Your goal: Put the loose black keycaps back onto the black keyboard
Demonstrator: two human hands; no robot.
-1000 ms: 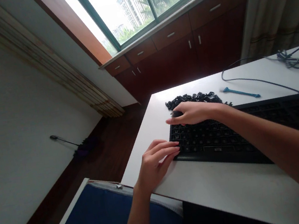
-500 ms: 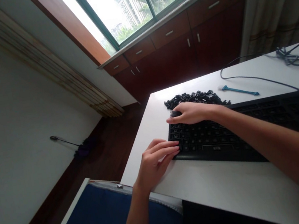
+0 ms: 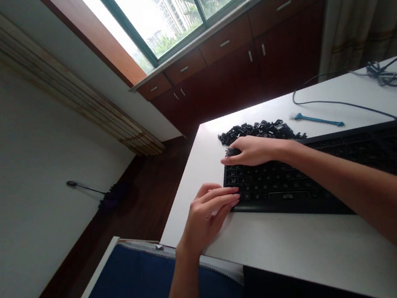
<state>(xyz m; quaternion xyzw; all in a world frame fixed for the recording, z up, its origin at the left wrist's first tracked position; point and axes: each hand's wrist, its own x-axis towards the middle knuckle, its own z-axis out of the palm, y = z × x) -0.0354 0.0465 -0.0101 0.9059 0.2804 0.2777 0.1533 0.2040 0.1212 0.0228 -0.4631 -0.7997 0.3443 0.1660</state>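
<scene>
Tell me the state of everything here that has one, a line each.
Left hand: fingers straight, at the keyboard's corner
Right hand: closed around a small black object
Keyboard: flat, keycaps off where visible
Keycaps: loose, heaped behind the keyboard
Blue tool: lying flat
Cable: bunched at one end
Drawers: shut
Cabinet doors: shut
Curtains: drawn aside

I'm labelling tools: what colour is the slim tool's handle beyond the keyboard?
The handle is teal-blue, seen best in the head view.
</scene>
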